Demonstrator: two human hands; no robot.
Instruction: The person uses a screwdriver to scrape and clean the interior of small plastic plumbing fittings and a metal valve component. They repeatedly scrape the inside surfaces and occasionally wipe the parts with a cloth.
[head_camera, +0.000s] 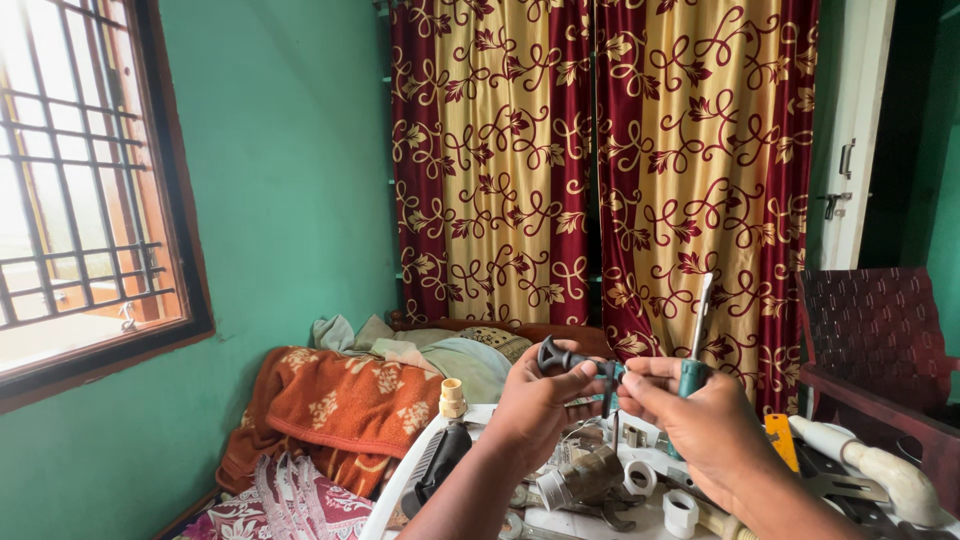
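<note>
A: From the head view, what do the hands hold?

B: The left hand (540, 400) has its fingers (560, 385) closed around a dark tool (572, 362) with a round knob at its left end. The right hand (695, 415) meets it from the right, its fingers wrapped narrowly around a teal-handled screwdriver (697, 345) whose metal shaft stands almost upright. The two hands touch at the fingertips, raised above the counter, in the near middle of the scene.

A: And the surface under them?

B: A white counter (400, 480) with a rounded edge, crowded with plumbing parts: white pipe fittings (680, 510), a grey metal fitting (585, 478), a black tool (437, 462) lying near the left edge, and a cream threaded fitting (453, 398) standing upright at the far left. To the right lie a yellow tool (781, 440) and a white pipe elbow (880, 470).

A: What about the room?

B: Green walls (290, 180), a barred window (75, 180) in a brown frame on the left, bright with daylight. Maroon and gold curtains (600, 160) with a leaf pattern hang at the far side. Below them a bed carries an orange blanket (340, 400) and crumpled cloths. A dark red chair (875, 340) stands at the right, by a white door (850, 130).
</note>
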